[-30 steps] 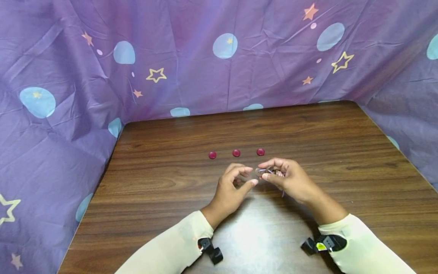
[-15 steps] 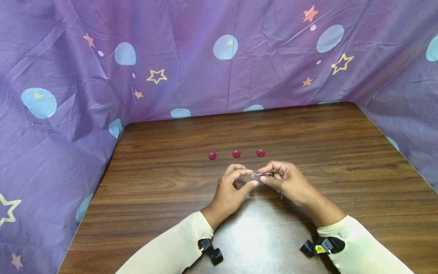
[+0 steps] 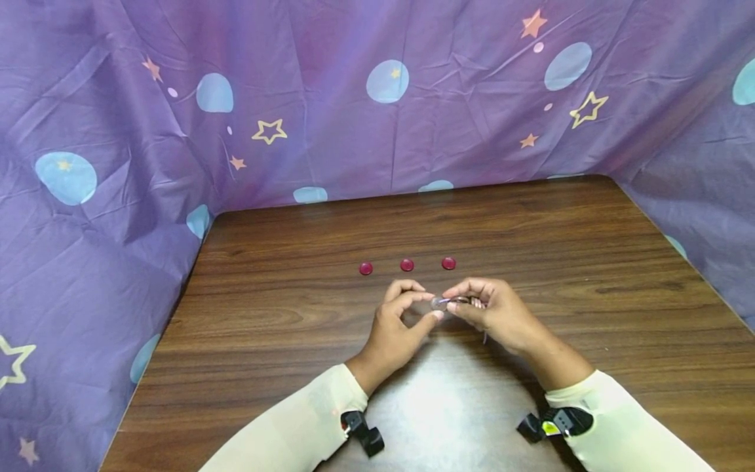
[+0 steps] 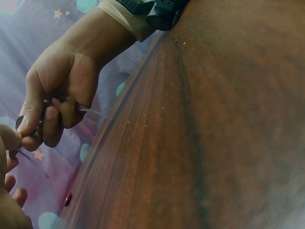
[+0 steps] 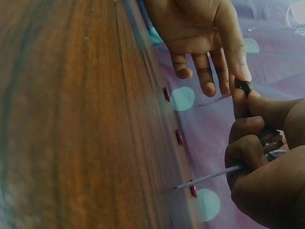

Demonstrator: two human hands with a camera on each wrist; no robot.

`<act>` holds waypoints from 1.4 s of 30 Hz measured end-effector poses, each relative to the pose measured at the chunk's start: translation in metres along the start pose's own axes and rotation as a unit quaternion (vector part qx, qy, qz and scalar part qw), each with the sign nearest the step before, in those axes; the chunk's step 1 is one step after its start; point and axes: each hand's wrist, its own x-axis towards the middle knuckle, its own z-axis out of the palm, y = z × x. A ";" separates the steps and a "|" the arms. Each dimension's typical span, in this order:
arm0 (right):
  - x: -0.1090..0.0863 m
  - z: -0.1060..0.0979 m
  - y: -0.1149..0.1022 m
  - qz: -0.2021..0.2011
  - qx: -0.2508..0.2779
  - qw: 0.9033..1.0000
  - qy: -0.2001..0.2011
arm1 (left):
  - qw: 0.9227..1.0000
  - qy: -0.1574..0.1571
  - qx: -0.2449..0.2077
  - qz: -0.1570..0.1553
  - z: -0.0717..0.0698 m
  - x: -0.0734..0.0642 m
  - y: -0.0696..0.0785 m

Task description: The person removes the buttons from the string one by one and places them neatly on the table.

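Dark disc (image 5: pixel 244 86) is sitting between the fingertips of both hands, above the near-middle part of the brown table (image 3: pixel 283 249). The left hand (image 3: pixel 396 328) is holding its thumb and forefinger in a narrow pinch at the disc, while its other fingers are spreading loosely in the right wrist view. The right hand (image 3: pixel 507 318) is meeting the disc with thumb and fingertip and is curling its remaining fingers round a pale purple string (image 5: pixel 209 178), whose loose end is hanging out below. Another strand (image 5: pixel 209 103) is trailing near the left fingers. Some dark shapes are showing inside the right hand's curl, too shaded to make out. Beyond the hands, three red discs (image 3: pixel 407 265) are lying apart in a row on the table, and a purple curtain (image 3: pixel 330 151) with stars is hanging behind it.
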 end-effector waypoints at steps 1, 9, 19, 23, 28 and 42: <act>0.000 0.000 0.000 0.000 0.003 1.000 -0.003 | 1.000 0.001 0.005 0.003 0.000 0.000 0.000; 0.000 0.000 -0.002 0.013 0.030 0.999 -0.015 | 1.000 0.013 0.018 0.020 0.000 0.000 -0.001; 0.001 0.000 -0.002 0.019 0.043 0.999 -0.015 | 0.999 0.016 0.018 0.042 -0.007 0.002 0.029; 0.001 -0.001 -0.001 0.021 0.044 0.999 -0.011 | 0.999 0.010 0.018 0.039 -0.011 0.003 0.040; 0.001 -0.001 -0.001 0.021 0.037 0.999 -0.009 | 0.999 0.010 0.019 0.039 -0.008 0.003 0.032; 0.000 -0.001 -0.002 0.025 0.047 0.999 -0.009 | 0.999 0.003 0.017 0.032 -0.014 0.002 0.032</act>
